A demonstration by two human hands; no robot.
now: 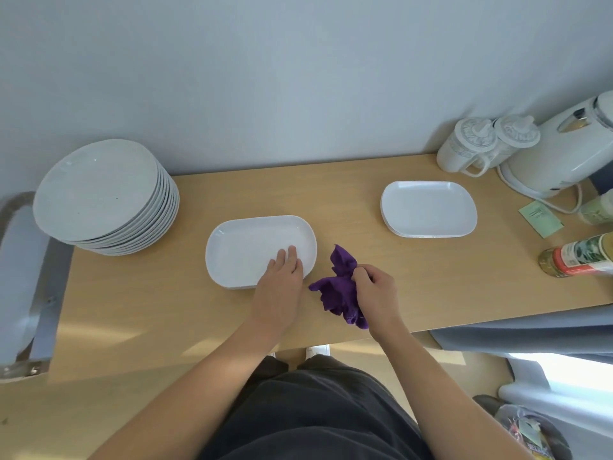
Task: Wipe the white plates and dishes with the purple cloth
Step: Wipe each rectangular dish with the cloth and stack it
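A white oblong dish (245,247) lies in the middle of the wooden table (414,277), on top of at least one more like it. My left hand (282,273) rests on its near right corner with straight fingers. Just to the right, my right hand (374,290) grips the crumpled purple cloth (338,287), which lies on the table beside the dish. A second small stack of white oblong dishes (428,209) sits further right. A tall stack of round white plates (99,197) stands at the far left.
Two lidded white mugs (477,146) and a white electric kettle (564,154) stand at the back right against the wall. A green packet (540,219) and a lying bottle (577,255) are at the right edge. A chair back (23,280) is at the left.
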